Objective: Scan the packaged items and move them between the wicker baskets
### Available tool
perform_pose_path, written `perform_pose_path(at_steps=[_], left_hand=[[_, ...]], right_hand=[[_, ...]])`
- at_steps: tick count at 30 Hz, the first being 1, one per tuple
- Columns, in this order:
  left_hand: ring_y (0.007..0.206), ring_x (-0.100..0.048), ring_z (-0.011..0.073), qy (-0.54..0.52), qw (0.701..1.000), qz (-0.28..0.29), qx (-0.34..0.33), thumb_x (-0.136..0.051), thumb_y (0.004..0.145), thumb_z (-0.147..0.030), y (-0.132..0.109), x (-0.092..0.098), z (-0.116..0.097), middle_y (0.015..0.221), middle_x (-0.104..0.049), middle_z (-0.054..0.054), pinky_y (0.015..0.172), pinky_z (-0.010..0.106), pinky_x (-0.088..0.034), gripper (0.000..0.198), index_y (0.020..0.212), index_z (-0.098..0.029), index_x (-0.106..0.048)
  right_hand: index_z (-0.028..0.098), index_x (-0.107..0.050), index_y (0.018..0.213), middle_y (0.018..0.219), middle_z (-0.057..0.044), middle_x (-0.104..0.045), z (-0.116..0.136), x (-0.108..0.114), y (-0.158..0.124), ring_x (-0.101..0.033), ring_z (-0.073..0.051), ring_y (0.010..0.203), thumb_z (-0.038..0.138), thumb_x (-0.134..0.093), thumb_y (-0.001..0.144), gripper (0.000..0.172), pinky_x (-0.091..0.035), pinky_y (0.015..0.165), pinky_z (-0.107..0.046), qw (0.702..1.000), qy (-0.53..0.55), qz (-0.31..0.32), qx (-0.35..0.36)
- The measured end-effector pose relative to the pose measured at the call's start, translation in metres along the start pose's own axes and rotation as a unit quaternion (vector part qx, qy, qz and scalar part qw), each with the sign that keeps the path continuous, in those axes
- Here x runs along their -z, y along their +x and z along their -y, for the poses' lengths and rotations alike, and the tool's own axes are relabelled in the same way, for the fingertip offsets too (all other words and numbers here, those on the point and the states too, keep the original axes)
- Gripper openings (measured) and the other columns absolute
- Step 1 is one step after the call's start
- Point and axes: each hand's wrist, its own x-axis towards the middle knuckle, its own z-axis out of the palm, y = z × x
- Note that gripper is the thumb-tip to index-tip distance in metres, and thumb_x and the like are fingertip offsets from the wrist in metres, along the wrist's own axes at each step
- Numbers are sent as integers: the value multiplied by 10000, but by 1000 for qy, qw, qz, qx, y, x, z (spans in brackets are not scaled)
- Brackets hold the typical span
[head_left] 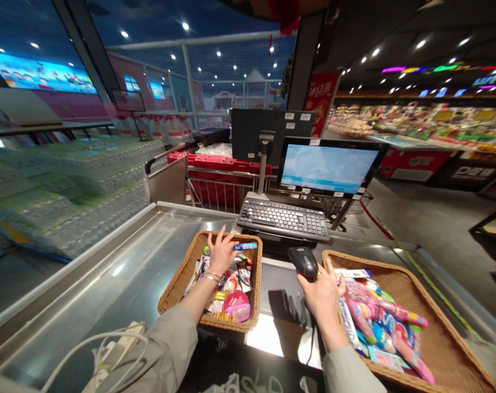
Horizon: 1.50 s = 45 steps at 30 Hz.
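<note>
My left hand (221, 255) is over the left wicker basket (164, 301), palm down with its fingers spread. Beside its right-hand fingers lies a small blue packet (246, 246); I cannot tell whether they touch. Under and around the hand are small colourful packages, among them a round pink container (237, 304) near the front. My right hand (323, 292) grips a black handheld barcode scanner (304, 262) by its handle, its head pointing up and left. The scanner's cord hangs below. Right of this hand, the right wicker basket (452, 327) holds pink and blue packaged goods (378, 316).
Both baskets rest on a metal checkout counter (137, 256). Beyond them stand a keyboard (282, 217) and a lit monitor (327, 166). A power strip (114, 349) with white cables lies at the lower left. Behind the counter is a shopping cart (219, 188); stacked bottle packs (63, 180) fill the left.
</note>
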Motion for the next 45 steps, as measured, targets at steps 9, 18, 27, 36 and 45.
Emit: perform_pose_path(at_steps=[9,18,27,36,45], left_hand=[[1429,-328,316,-22,999,-24,-20,-721,790,-318,14,-1,-26,1350,-615,1,1155,691,-68,172,962,-314,-725],[1438,-306,319,-58,997,-20,-45,-694,810,-342,20,-10,-52,1358,-608,-3,1152,691,-50,165,972,-322,-715],[1450,-279,333,-70,996,-3,-55,-687,816,-339,26,-14,-73,1384,-584,14,1150,687,-79,185,996,-307,-714],[1453,-272,334,-82,994,-18,-72,-690,816,-341,30,-24,-89,1376,-593,13,1156,687,-67,183,992,-301,-716],[1451,-273,341,-86,993,-14,-77,-694,814,-336,31,-27,-98,1384,-586,14,1151,696,-60,195,1007,-313,-715]], right_hand=[[224,-726,969,1138,-96,-705,-3,1,0,-353,-317,1363,424,-534,791,329,-74,1113,-586,1000,0,-4,6],[238,-722,936,1166,-71,-700,2,13,-2,-365,-305,1364,424,-498,788,326,-107,1095,-588,1000,-14,-8,-7],[234,-725,969,1226,-68,-675,3,18,-5,-343,-323,1376,407,-507,796,328,-150,1082,-582,1000,-17,-5,-7],[235,-736,969,1251,-76,-659,3,23,-7,-312,-328,1383,366,-539,793,294,-133,1103,-599,999,-32,14,15],[244,-735,1004,1266,-86,-650,6,22,-10,-311,-347,1390,347,-561,791,294,-141,1093,-626,998,-46,34,36]])
